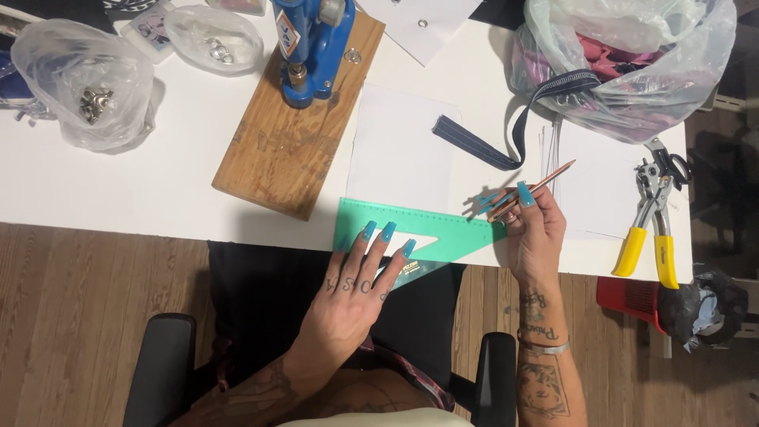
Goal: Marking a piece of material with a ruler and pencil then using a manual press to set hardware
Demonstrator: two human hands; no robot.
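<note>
left hand (352, 289) pressing flat, fingers spread, on green plastic triangular ruler (411, 229) lying at white table (118, 190) near edge | right hand (536, 233) pinching thin copper-coloured pencil (538, 188) mid-shaft | ruler looking light, stiff, slippery; holding by flat face seeming best

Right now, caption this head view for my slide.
Left hand presses a green set square on the white table; right hand holds a pencil.

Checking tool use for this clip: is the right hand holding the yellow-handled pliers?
No, the right hand holds a pencil, while the yellow-handled pliers lie untouched on the white table.
</note>
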